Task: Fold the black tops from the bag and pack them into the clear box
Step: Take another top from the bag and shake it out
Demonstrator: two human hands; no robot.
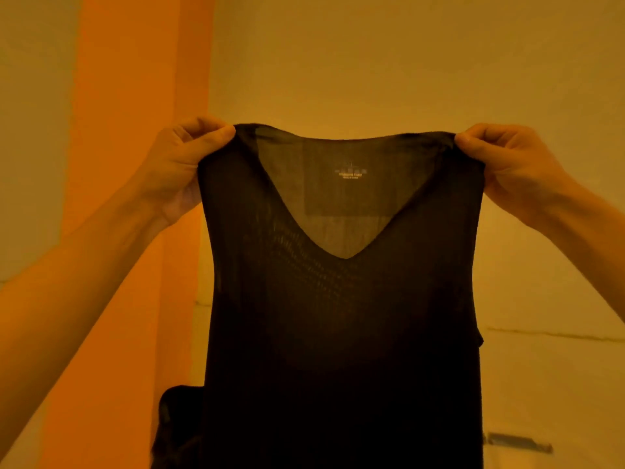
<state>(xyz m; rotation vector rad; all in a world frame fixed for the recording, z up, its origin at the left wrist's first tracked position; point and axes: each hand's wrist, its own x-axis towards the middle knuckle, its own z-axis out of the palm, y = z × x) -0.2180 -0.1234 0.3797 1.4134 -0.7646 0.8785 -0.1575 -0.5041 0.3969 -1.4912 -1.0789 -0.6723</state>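
a black sleeveless top [338, 333] with a deep v-neck is hanging upright in the air, stretched flat between two raised hands. the left hand [182, 160] is pinching one shoulder strap, its grip clamped on the cloth between thumb and curled fingers; the right hand [500, 160] is pinching the other strap likewise. the thin, ribbed, half-sheer knit is showing a small printed label [351, 173] inside the neckline. an orange wall band [135, 96] is standing behind.
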